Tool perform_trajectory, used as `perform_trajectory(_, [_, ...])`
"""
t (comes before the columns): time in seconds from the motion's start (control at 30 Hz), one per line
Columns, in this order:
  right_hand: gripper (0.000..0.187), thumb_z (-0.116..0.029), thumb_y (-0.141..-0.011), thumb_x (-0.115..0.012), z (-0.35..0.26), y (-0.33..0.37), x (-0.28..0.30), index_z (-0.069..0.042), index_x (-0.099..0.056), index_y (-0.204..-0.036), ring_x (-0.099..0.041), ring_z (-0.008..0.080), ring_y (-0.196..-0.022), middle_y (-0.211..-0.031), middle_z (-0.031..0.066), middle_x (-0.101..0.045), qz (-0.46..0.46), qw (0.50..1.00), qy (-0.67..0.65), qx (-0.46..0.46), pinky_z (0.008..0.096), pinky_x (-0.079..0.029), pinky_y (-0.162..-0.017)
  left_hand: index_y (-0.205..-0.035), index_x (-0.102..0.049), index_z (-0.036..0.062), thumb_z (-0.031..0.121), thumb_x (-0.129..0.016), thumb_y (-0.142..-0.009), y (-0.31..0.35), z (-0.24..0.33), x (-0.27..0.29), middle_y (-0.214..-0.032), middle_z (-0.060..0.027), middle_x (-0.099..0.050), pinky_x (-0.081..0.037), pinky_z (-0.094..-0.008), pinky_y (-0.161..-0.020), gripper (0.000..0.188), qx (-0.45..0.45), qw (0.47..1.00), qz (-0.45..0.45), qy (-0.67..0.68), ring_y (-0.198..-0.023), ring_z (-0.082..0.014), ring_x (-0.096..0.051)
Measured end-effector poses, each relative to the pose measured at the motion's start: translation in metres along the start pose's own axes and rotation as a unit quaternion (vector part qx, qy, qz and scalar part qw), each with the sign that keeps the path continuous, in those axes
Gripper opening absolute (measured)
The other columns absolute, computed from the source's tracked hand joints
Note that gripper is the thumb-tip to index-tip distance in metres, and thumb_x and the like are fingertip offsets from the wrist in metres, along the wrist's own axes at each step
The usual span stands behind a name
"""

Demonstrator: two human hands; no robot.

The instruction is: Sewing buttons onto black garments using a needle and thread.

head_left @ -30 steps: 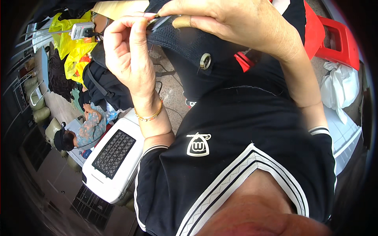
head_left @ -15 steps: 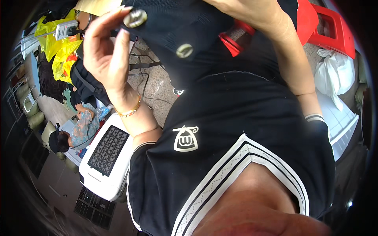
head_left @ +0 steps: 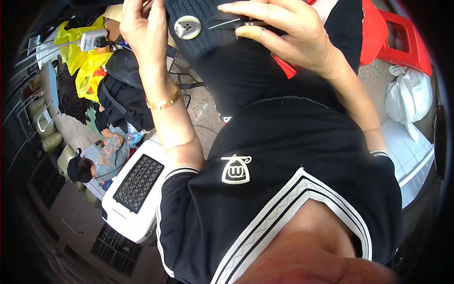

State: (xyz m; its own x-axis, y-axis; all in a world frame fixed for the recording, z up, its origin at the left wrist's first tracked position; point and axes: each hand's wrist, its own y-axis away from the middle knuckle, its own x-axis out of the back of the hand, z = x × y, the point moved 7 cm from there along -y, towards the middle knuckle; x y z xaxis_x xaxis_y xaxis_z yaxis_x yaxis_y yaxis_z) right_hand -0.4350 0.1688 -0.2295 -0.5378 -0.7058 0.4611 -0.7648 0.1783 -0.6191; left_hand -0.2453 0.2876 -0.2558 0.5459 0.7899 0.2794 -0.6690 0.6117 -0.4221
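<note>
Dark ribbed knit fabric (head_left: 203,40) hangs over my lap, with a pale, shiny four-hole button (head_left: 187,27) on it. My right hand (head_left: 302,35) holds small thread snips (head_left: 227,23) with thin pointed blades, between thumb and fingers. The blades are parted and point left toward the button, a short gap away from it. At the upper edge, my left hand (head_left: 146,35) is closed beside the fabric's left border. Its fingertips are partly cut off by the view, so what they pinch cannot be made out.
A red plastic stool (head_left: 402,42) and a white bag (head_left: 409,92) are at the right. On the left are yellow plastic bags (head_left: 87,71), a power strip (head_left: 93,40) with cables, a black bag (head_left: 118,102) and a white case (head_left: 125,208). Another person (head_left: 106,156) sits beyond.
My left hand has moved from the open pinch by the button up to the upper edge. My right hand has come down into view with the snips. One button now shows instead of two.
</note>
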Motion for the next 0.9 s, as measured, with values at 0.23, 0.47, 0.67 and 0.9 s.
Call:
perform_trajectory(0.23, [0.044, -0.008, -0.073, -0.081, 0.005, -0.002, -0.002, -0.004, -0.071, -0.116, -0.057, 0.0198, -0.065, -0.078, 0.0062, -0.057, -0.016, 1.0, -0.001, -0.003, 0.0301, -0.048, -0.057, -0.121, -0.064, -0.001, 0.007, -0.057, -0.1, 0.061, 0.024, 0.036, -0.11, -0.0079, -0.068, -0.052, -0.0212, -0.078, 0.023, 0.063, 0.995, 0.07, 0.018, -0.088, -0.0101, -0.065])
perform_trajectory(0.47, [0.043, -0.007, -0.074, -0.081, 0.003, -0.003, -0.002, -0.003, -0.071, -0.116, -0.057, 0.0198, -0.065, -0.078, 0.0068, -0.057, -0.016, 1.0, -0.013, -0.01, 0.03, -0.048, -0.058, -0.113, -0.072, 0.0021, -0.004, -0.076, -0.082, 0.074, 0.043, 0.019, -0.101, -0.0026, -0.062, -0.046, -0.0204, -0.077, 0.032, 0.055, 0.998, 0.038, -0.006, -0.081, -0.0071, -0.055])
perform_trajectory(0.67, [0.041, -0.005, -0.076, -0.08, 0.002, -0.003, -0.002, -0.001, -0.071, -0.116, -0.057, 0.0205, -0.065, -0.08, 0.0075, -0.059, -0.013, 0.999, -0.029, -0.007, 0.0296, -0.047, -0.058, -0.101, -0.075, 0.0023, 0.0, -0.078, -0.081, 0.072, 0.048, 0.017, -0.094, -0.0042, -0.063, -0.047, -0.022, -0.074, 0.02, -0.019, 0.993, 0.052, -0.1, -0.081, -0.0095, -0.058])
perform_trajectory(0.9, [0.047, -0.008, -0.075, -0.083, -0.006, -0.012, -0.006, -0.001, -0.069, -0.119, -0.056, 0.0173, -0.063, -0.077, 0.0079, -0.058, -0.011, 0.99, -0.132, -0.04, 0.0266, -0.046, -0.056, -0.093, -0.069, 0.0011, 0.0, -0.075, -0.085, 0.075, 0.063, 0.014, -0.092, -0.0074, -0.062, -0.049, -0.0249, -0.071, 0.01, -0.062, 0.984, 0.046, -0.16, -0.08, -0.0146, -0.059])
